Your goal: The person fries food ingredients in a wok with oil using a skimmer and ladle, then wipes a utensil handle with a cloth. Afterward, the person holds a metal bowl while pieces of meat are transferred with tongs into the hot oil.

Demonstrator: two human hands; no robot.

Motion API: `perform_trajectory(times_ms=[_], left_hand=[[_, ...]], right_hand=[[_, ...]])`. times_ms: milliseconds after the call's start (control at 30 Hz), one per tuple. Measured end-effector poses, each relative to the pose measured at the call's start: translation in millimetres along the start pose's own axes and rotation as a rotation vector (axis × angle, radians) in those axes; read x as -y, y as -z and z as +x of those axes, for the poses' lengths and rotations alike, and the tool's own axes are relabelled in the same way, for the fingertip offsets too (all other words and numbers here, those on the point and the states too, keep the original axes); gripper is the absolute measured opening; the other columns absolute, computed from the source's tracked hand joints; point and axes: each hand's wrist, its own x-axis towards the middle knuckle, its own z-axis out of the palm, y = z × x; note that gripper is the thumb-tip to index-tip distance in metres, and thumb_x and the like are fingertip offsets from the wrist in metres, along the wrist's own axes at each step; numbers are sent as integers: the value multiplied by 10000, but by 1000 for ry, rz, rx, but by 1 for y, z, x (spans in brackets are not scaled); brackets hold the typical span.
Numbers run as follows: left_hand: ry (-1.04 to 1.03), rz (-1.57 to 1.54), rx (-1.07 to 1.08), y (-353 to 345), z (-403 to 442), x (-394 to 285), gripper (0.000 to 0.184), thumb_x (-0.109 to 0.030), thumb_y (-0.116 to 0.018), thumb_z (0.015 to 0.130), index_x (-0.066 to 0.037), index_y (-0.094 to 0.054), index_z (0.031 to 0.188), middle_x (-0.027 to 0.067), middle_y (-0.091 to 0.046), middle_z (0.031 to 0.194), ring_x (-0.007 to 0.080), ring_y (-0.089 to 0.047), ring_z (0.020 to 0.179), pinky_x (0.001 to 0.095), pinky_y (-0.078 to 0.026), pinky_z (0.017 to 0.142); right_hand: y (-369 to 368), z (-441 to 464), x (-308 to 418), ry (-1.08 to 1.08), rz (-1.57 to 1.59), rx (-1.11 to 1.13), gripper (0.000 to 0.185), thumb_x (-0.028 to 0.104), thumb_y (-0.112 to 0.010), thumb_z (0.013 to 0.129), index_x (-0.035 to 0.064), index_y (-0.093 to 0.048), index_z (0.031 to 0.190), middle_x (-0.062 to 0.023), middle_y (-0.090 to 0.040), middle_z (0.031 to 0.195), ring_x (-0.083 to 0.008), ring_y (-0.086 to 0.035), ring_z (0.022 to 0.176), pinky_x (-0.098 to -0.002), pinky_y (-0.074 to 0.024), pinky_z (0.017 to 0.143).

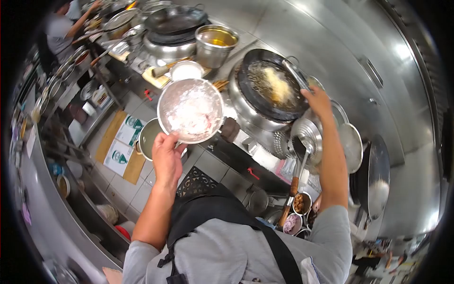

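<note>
My left hand [167, 154] grips the near rim of a round metal bowl [167, 124], its thumb lying over the edge. Inside the bowl is white flour with lumpy, slightly pink pieces [195, 113]. Stretched out to the stove, my right hand [318, 100] is closed round a pair of metal tongs [296, 75]. The tongs reach over the right side of a black wok [247, 91]. Pale golden food [279, 85] fries in bubbling oil there, apart from the tongs' visible part.
A metal pot of yellow oil [216, 45] stands behind the bowl, near a second black wok [172, 21]. Right of my stove lie a perforated skimmer [302, 130] and strainers. Small ingredient bowls [301, 202] sit below my right arm. Another person [59, 28] works at far left.
</note>
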Motion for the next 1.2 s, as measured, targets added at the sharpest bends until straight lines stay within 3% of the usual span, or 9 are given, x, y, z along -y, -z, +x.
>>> perform_trajectory(times_ms=[133, 233, 300, 467, 600, 767, 867, 1033, 1200], left_hand=[[-98, 10, 31, -7, 3, 7, 217, -42, -598, 843, -115, -450, 703, 6, -557, 787, 104, -541, 727, 270, -469, 665], [-150, 28, 54, -9, 5, 10, 216, -34, -607, 837, -98, -460, 694, 37, -573, 872, 118, -548, 782, 260, -449, 708], [-181, 42, 80, -10, 6, 13, 214, -32, -614, 833, -84, -467, 687, 67, -587, 947, 136, -558, 842, 264, -439, 758], [-455, 356, 75, -16, -2, 12, 245, -25, -627, 819, -30, -461, 640, 192, -493, 1237, 209, -477, 1121, 321, -341, 945], [-504, 401, 78, -13, -1, 14, 257, -21, -627, 817, -27, -449, 631, 179, -504, 1207, 187, -498, 1063, 302, -380, 883], [-116, 22, 92, -10, -1, 14, 232, -36, -607, 840, -73, -452, 671, 67, -592, 913, 119, -551, 791, 268, -449, 678], [-44, 11, 60, -18, -7, 10, 206, -53, -596, 854, -100, -458, 709, 24, -590, 811, 107, -549, 729, 280, -470, 663], [31, 11, 82, -22, -5, 19, 191, -71, -598, 856, -114, -463, 728, 22, -589, 813, 115, -550, 750, 294, -480, 689], [78, 24, 91, -24, -5, 29, 195, -81, -597, 857, -123, -456, 730, 16, -582, 812, 120, -552, 768, 302, -481, 704]], right_hand=[[48, -63, 75, 360, 278, 211, 475, 359, -671, 781, 76, -612, 1158, -148, -658, 978, -280, -634, 812, -335, -478, 760], [70, -111, 128, 477, 38, 281, 453, 326, -691, 769, 72, -612, 1136, -139, -656, 929, -295, -635, 777, -356, -484, 716], [71, -126, 143, 782, -80, 232, 397, 303, -680, 776, 75, -607, 1093, -129, -644, 870, -313, -627, 778, -392, -482, 676], [60, -120, 159, 827, -228, 191, 367, 300, -676, 778, 84, -634, 1072, -117, -659, 950, -313, -626, 799, -384, -482, 689], [57, -113, 154, 873, -233, 118, 350, 291, -675, 779, 94, -639, 1066, -107, -655, 899, -297, -626, 767, -379, -479, 674], [73, -120, 144, 760, -139, 28, 336, 287, -665, 785, 112, -634, 1070, -88, -639, 845, -285, -622, 732, -375, -478, 633], [65, -121, 136, 716, -115, -28, 333, 293, -653, 794, 118, -625, 1076, -72, -629, 814, -277, -622, 721, -381, -478, 608], [51, -127, 115, 824, -121, -60, 364, 247, -696, 772, 87, -629, 1092, -89, -641, 842, -242, -623, 658, -330, -475, 601], [68, -132, 107, 676, -48, -79, 351, 296, -668, 791, 113, -624, 1087, -75, -630, 813, -269, -621, 692, -360, -478, 584]])
